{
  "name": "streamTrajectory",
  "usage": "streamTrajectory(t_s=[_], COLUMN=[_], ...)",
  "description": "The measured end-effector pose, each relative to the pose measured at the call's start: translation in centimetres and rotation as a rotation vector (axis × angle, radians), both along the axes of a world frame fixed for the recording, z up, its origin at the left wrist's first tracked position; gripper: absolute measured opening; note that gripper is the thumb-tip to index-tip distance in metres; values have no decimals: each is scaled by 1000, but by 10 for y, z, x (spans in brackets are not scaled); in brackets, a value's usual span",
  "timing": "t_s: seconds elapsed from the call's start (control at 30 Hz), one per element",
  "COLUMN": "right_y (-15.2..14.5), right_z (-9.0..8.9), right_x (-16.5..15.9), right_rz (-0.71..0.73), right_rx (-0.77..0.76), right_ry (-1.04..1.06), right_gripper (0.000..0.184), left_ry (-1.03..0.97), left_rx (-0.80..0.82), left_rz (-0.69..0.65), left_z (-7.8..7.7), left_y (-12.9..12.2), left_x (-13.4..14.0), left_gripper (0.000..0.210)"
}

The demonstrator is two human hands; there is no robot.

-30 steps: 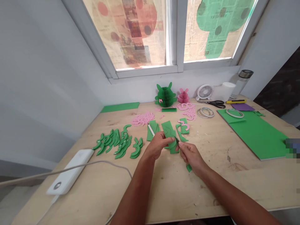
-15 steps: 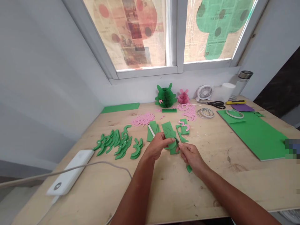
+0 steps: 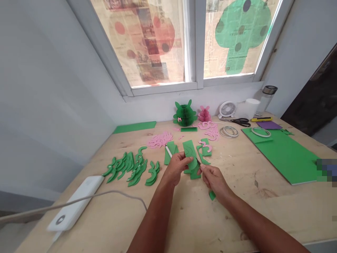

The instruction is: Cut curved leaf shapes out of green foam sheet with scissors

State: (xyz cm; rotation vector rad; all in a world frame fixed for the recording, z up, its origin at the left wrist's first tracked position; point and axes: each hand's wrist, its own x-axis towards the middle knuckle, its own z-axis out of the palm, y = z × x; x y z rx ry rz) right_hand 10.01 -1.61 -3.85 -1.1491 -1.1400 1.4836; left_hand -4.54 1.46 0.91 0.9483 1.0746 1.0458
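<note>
My left hand (image 3: 179, 163) pinches a green paper strip (image 3: 189, 149) with wavy lines drawn on it. Its lower right edge is rounded. In my right hand (image 3: 212, 175) are what look like small dark scissors (image 3: 198, 161); their blades touch the strip's right edge, and the handles are hidden by my fingers. Under the strip lies another green piece (image 3: 195, 174). A white pen (image 3: 169, 151) rests on green paper (image 3: 172, 147) just beyond my left hand. Beside the strip are a curved green offcut (image 3: 202, 157) and a pink curved scrap (image 3: 206, 146).
Stacked green wavy cutouts (image 3: 138, 168) lie at left, near a white power bank (image 3: 79, 202) and its cable (image 3: 113, 192). Pink scraps (image 3: 160, 139), paper figures (image 3: 185, 115), a fan (image 3: 227, 109), black scissors (image 3: 242, 122) and tape rolls (image 3: 231, 131) stand behind. Green sheets (image 3: 286, 154) cover the right.
The strip has turned slightly more upright in my left hand, and the dark blades sit a little lower along its edge. The view has tilted up slightly.
</note>
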Motion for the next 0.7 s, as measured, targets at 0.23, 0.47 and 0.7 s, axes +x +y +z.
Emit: streamTrajectory(t_s=[0.23, 0.47, 0.7], right_y=[-1, -2, -2], right_z=[4, 7, 10], right_x=[0, -1, -1], right_rz=[4, 10, 9], right_rx=[-17, -27, -35], right_ry=[-8, -23, -26], right_gripper=[46, 46, 48], left_ry=[1, 6, 23], left_rx=[17, 10, 31], left_rz=[17, -10, -62], left_z=[0, 1, 2], left_y=[0, 0, -2], left_x=[1, 2, 3], left_gripper=[18, 17, 18])
